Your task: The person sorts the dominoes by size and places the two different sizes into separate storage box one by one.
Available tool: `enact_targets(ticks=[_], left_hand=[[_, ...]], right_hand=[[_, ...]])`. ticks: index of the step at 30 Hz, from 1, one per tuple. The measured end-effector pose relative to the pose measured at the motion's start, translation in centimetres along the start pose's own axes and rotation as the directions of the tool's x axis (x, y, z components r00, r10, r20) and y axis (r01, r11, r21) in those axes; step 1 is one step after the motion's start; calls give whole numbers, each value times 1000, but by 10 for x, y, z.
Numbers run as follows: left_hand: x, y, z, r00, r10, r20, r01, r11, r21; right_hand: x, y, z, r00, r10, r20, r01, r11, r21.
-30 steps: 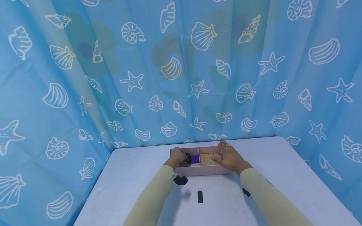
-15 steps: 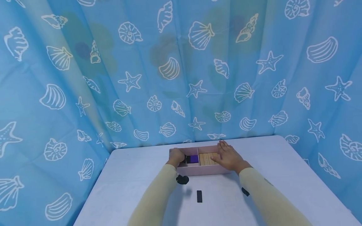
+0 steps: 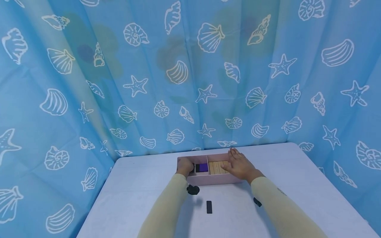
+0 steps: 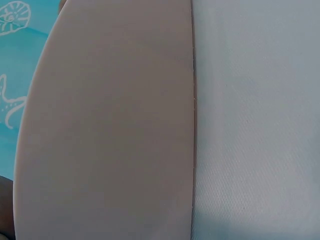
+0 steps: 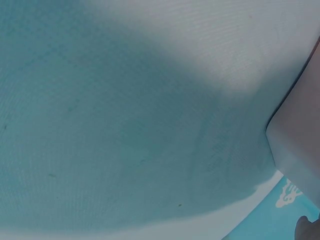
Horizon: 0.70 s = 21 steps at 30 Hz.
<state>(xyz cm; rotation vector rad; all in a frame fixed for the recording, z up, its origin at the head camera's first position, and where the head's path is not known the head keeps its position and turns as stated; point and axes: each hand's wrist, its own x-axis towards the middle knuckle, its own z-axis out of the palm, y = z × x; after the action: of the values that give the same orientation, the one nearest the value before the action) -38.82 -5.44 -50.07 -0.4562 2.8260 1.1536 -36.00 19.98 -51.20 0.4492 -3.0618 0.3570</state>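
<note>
A pink box [image 3: 214, 179] with a divider sits at the back of the table; its outer wall fills much of the left wrist view. My left hand [image 3: 185, 165] reaches into the left compartment, fingers curled around a small black block [image 3: 192, 168], mostly hidden by the hand. Beside it in that compartment lie another black piece [image 3: 197, 168] and a purple block [image 3: 203, 167]. Light wooden blocks [image 3: 216, 167] line the right compartment. My right hand [image 3: 241, 166] rests on the box's right end with straight fingers, its thumb over the wooden blocks.
One loose black block [image 3: 209, 207] lies on the white tabletop [image 3: 143, 188] in front of the box. A blue curtain [image 3: 190, 99] with shell prints hangs right behind the table. Black wrist cameras [image 3: 193, 189] sit under both sleeves.
My left hand has shifted slightly left and lower into the left compartment, and a gap now shows between its black block and the pieces beside it. The right hand stays on the box end.
</note>
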Motion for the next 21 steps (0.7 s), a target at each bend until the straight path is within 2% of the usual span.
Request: enact_targets(ticks=[7,16,21], left_hand=[[3,-2,0,995,-70,66,78,990,-116],[0,-1,-2,998,-12,66,17,997,-71],[1,0,-4,996,-20,84,31,992,-124]], right_hand=[[0,-1,-1,1000,-1,1,1,1000,-8],[0,-1,-2,1000,-3,-1,3,1000,-4],[2,0,-1,1000,-11,-18,11,1000,-8]])
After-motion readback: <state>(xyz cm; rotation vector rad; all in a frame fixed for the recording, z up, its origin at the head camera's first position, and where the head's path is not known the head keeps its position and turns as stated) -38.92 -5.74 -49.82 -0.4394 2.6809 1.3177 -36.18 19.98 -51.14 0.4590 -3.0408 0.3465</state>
